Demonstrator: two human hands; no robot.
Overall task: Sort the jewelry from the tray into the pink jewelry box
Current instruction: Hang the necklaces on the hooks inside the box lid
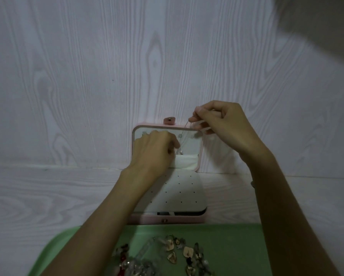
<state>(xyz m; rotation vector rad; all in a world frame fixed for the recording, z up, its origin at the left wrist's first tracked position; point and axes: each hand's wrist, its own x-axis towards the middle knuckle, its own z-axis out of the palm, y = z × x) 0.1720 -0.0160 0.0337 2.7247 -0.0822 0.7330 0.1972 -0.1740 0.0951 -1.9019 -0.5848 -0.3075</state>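
1. The pink jewelry box stands open on a pale wood-grain table; its rounded-corner lid leans upright against the matching wall.
2. A white panel, dotted with small holes in rows, covers the base; a white fabric pocket lines the lid.
3. A thin chain necklace hangs in front of the lid, fine and metallic.
4. The right hand, at the lid's 1 o'clock, pinches the chain's top between thumb and fingertips.
5. The left hand curls its fingers at the chain's lower end, at the pocket's 10 o'clock; whether it grips is unclear.
6. A smooth green tray at the box's 6 o'clock holds heaped jewelry.
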